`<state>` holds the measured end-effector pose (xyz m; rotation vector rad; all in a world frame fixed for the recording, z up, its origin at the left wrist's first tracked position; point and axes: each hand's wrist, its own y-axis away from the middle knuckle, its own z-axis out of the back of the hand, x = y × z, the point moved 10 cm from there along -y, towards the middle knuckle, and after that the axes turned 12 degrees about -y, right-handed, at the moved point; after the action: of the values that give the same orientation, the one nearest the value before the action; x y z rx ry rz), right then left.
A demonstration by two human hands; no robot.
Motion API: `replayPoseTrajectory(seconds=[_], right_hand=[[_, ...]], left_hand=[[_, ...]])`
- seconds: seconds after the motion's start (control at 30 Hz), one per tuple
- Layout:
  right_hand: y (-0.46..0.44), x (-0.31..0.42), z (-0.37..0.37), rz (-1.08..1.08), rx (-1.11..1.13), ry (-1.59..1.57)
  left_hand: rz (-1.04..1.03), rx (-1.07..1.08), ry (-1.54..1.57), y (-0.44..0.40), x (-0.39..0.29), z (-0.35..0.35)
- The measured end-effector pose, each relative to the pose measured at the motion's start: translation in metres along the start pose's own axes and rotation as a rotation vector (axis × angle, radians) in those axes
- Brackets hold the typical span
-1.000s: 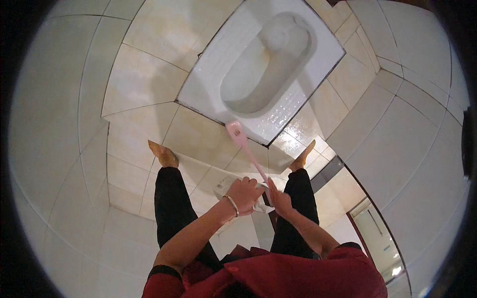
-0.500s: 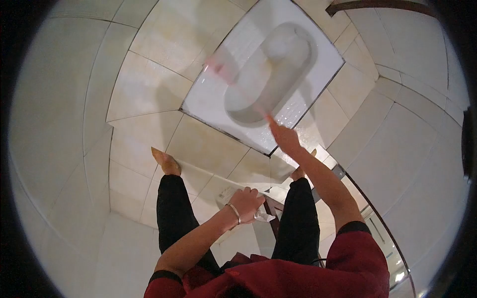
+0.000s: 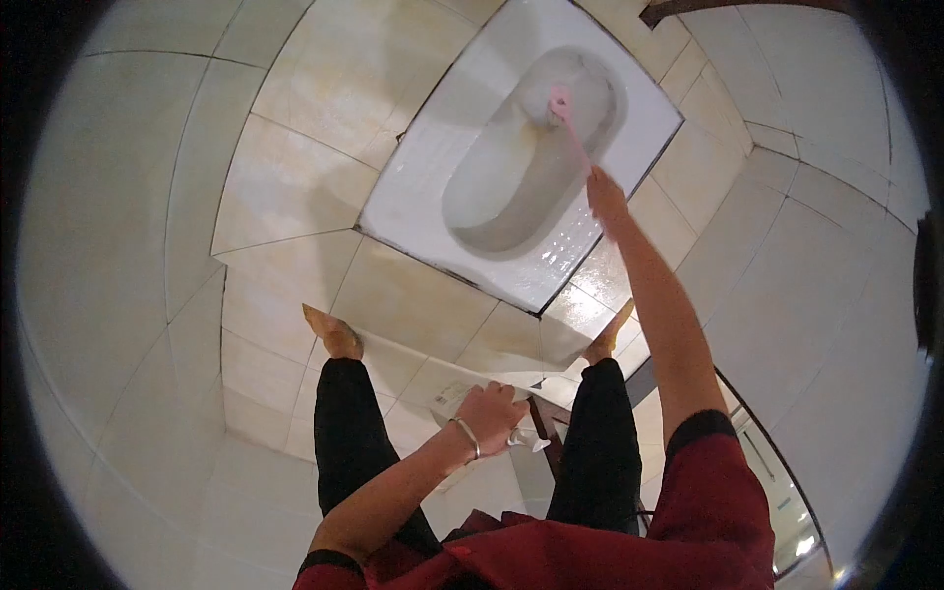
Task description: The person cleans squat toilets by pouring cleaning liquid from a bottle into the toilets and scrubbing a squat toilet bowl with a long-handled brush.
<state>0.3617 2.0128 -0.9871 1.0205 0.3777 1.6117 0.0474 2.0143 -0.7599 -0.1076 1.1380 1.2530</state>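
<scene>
My right hand (image 3: 608, 200) is closed round the thin handle of a pink toilet brush (image 3: 560, 102). The brush head is inside the far end of the white squat toilet (image 3: 393, 211), over its bowl. Nearer my body, my left hand (image 3: 488, 417), with a bracelet on the wrist, grips a white bottle (image 3: 450, 395). Printing shows on the bottle's part beyond my knuckles, and a white nozzle-like piece sticks out on the other side. My fingers hide the bottle's middle.
Beige floor tiles (image 3: 413, 285) surround the toilet, with wet, shiny patches at its right edge. My bare feet stand before it. Pale tiled walls (image 3: 108, 246) rise on both sides. A dark-edged mirror-like panel (image 3: 772, 482) is at lower right.
My right hand has swung the brush from the toilet's left edge up and right into the bowl's far end. My left hand stays nearly still, holding the bottle.
</scene>
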Motion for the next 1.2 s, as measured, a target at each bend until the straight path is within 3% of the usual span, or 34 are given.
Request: replayPoseTrajectory(seconds=[0.03,0.13,0.2,0.27,0.37,0.43,0.47,0.53,0.57,0.6,0.67,0.73,0.8,0.87,1.0,1.07,1.13,1.2], right_hand=[[-0.006,0.012,-0.014,-0.087,0.115,-0.318],[-0.038,0.005,-0.035,-0.068,0.098,-0.476],[0.017,-0.001,-0.035,-0.063,0.068,-0.695],[0.095,0.002,-0.028,-0.122,-0.034,-0.468],[0.162,-0.01,-0.046,0.15,-0.128,-0.282],[0.17,0.028,-0.053,0.284,-0.039,-0.029],[0.164,0.027,-0.059,0.279,-0.036,-0.038],[0.153,0.009,-0.096,0.231,0.147,0.332],[0.162,-0.009,-0.102,0.198,0.176,0.266],[0.18,-0.02,-0.109,0.358,0.1,0.43],[0.214,-0.031,-0.115,0.431,0.185,0.47],[0.202,-0.018,-0.107,0.414,0.208,0.514],[0.169,0.011,-0.085,0.469,0.012,0.385],[0.164,0.006,-0.089,0.411,0.042,0.36],[0.233,-0.043,-0.137,0.249,0.601,0.71],[0.233,-0.005,-0.127,0.719,0.27,0.674],[0.18,0.013,-0.114,0.491,0.33,0.712],[0.105,0.025,-0.08,0.286,0.148,0.509]], left_hand=[[0.005,0.01,-0.001,0.0,0.001,-0.002],[-0.001,0.062,-0.042,-0.002,0.003,-0.009],[0.035,0.062,-0.022,-0.001,0.005,-0.012],[0.031,0.042,-0.008,-0.002,0.005,-0.009],[0.019,0.048,0.013,-0.002,0.002,-0.004],[0.011,0.08,0.011,-0.001,0.004,-0.004],[0.011,0.082,0.009,-0.002,0.005,-0.004],[0.003,0.079,-0.001,-0.001,0.003,-0.006],[0.014,0.059,-0.011,-0.003,0.006,-0.008],[0.027,0.047,-0.01,-0.003,0.005,-0.01],[0.021,0.051,0.011,0.0,0.002,-0.004],[0.022,0.046,0.03,-0.003,0.005,0.0],[0.026,0.08,-0.012,-0.001,0.003,-0.004],[0.024,0.063,-0.008,-0.002,0.004,-0.01],[0.015,0.049,0.03,-0.002,0.001,0.002],[0.013,0.029,0.025,-0.003,0.003,0.004],[0.011,0.029,0.021,-0.001,0.003,0.003],[0.045,0.018,0.015,-0.002,0.006,0.004]])
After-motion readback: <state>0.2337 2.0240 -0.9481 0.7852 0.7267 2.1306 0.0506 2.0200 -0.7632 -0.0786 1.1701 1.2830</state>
